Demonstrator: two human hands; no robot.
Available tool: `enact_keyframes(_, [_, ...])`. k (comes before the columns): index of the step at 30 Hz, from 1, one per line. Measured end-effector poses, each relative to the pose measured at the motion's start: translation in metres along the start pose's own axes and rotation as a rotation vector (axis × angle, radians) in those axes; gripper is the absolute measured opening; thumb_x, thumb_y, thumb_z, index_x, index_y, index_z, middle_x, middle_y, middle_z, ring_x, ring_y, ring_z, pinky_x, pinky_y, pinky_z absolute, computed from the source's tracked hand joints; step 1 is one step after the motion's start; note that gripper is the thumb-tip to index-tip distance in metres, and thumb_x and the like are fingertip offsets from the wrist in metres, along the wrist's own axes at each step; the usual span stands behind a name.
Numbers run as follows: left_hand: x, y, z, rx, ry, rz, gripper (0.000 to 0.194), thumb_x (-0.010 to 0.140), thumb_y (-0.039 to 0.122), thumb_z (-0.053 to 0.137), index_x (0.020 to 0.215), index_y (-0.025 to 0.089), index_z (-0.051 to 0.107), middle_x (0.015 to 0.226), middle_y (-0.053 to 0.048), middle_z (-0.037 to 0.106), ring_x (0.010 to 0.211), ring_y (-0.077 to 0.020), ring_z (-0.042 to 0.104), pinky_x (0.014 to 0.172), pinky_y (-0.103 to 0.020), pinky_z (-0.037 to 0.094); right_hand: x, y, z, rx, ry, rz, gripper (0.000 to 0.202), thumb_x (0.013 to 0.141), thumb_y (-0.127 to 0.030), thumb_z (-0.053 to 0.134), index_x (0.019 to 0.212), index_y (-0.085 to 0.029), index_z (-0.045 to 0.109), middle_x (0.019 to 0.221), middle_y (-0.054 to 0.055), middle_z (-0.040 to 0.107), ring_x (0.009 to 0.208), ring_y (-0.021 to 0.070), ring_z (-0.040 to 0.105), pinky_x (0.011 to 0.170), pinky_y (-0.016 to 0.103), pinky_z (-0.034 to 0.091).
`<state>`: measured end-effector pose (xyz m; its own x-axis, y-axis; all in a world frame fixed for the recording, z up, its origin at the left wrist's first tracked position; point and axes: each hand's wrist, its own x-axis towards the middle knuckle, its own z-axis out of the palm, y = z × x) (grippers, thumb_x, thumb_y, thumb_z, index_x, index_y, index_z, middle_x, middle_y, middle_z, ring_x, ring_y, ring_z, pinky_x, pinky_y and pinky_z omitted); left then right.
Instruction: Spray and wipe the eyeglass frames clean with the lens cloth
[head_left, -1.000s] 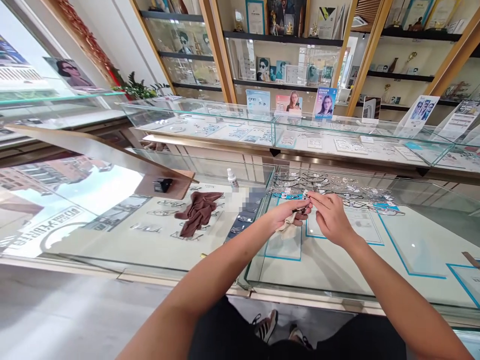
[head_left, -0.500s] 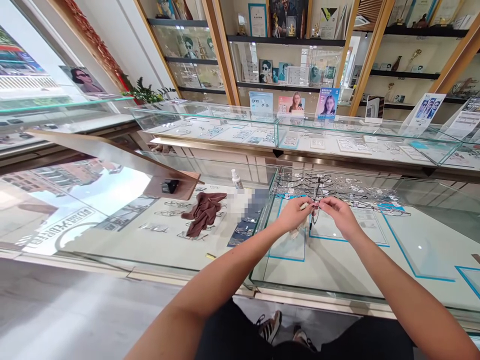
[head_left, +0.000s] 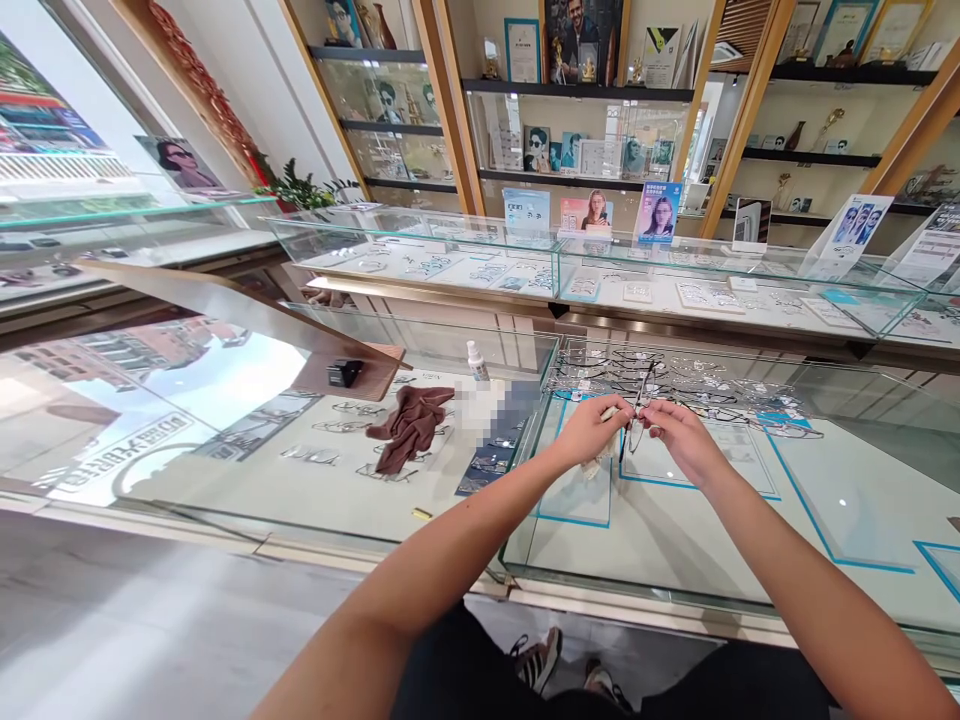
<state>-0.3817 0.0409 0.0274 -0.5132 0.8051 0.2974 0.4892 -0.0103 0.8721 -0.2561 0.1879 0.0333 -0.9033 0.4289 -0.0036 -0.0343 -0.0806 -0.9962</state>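
Above the right glass counter, my left hand (head_left: 595, 430) and my right hand (head_left: 681, 440) meet with fingertips pinched on a pair of eyeglasses (head_left: 636, 436). The frame is thin and dark, turned roughly upright between the hands. A small pale, crumpled piece (head_left: 597, 466) shows beneath my left hand; whether that hand holds it is unclear. Just beyond the fingers lie several rows of eyeglasses (head_left: 675, 375) with small tags. Blue-edged trays (head_left: 574, 521) lie below the hands.
On the left counter lie a brown cloth (head_left: 412, 430) and more eyeglasses (head_left: 311, 455). A white spray bottle (head_left: 477, 362) stands behind them. A large tilted mirror (head_left: 165, 370) takes up the left side. Glass display cases (head_left: 480, 235) run across the back.
Both hands stay pinched on the eyeglasses. My fingers have shifted slightly, and the frame has turned a little. The camera view has tilted slightly.
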Motion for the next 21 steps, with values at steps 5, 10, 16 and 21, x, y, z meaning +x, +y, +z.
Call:
enact_keyframes(5, [0.000,-0.001,-0.005,0.147,0.042,-0.009,0.023,0.098,0.035,0.057,0.085,0.021,0.069,0.084,-0.003,0.073,0.080,-0.0194,0.064,0.079,-0.027,0.046,0.000,-0.004,0.002,0.052,0.003,0.037,0.030,0.066,-0.046,0.088,0.072,-0.023,0.071,0.086,0.001,0.071,0.084,0.0168,0.058,0.076,0.033,0.040])
enact_keyframes(10, [0.002,0.000,-0.019,0.311,0.109,-0.002,0.017,0.100,0.030,0.057,0.095,0.022,0.071,0.101,-0.008,0.076,0.090,-0.0236,0.064,0.080,-0.030,0.042,-0.001,-0.008,0.001,0.042,-0.038,0.054,0.029,0.068,-0.046,0.086,0.075,-0.022,0.071,0.084,0.002,0.071,0.082,0.0172,0.059,0.076,0.034,0.040])
enact_keyframes(16, [0.008,-0.003,-0.042,0.589,0.207,0.020,0.023,0.105,0.028,0.050,0.100,0.024,0.072,0.107,-0.008,0.072,0.093,-0.0227,0.064,0.071,-0.028,0.038,-0.002,-0.016,0.000,0.044,-0.068,0.077,0.022,0.067,-0.040,0.083,0.068,-0.022,0.070,0.079,0.003,0.069,0.078,0.0175,0.058,0.071,0.034,0.039])
enact_keyframes(21, [0.009,-0.005,-0.049,0.687,0.251,0.060,0.024,0.106,0.029,0.050,0.099,0.026,0.073,0.105,-0.006,0.070,0.090,-0.0202,0.064,0.068,-0.028,0.036,-0.002,-0.017,-0.001,0.014,-0.122,0.115,0.023,0.067,-0.039,0.082,0.065,-0.022,0.067,0.078,0.003,0.070,0.079,0.0185,0.062,0.071,0.033,0.041])
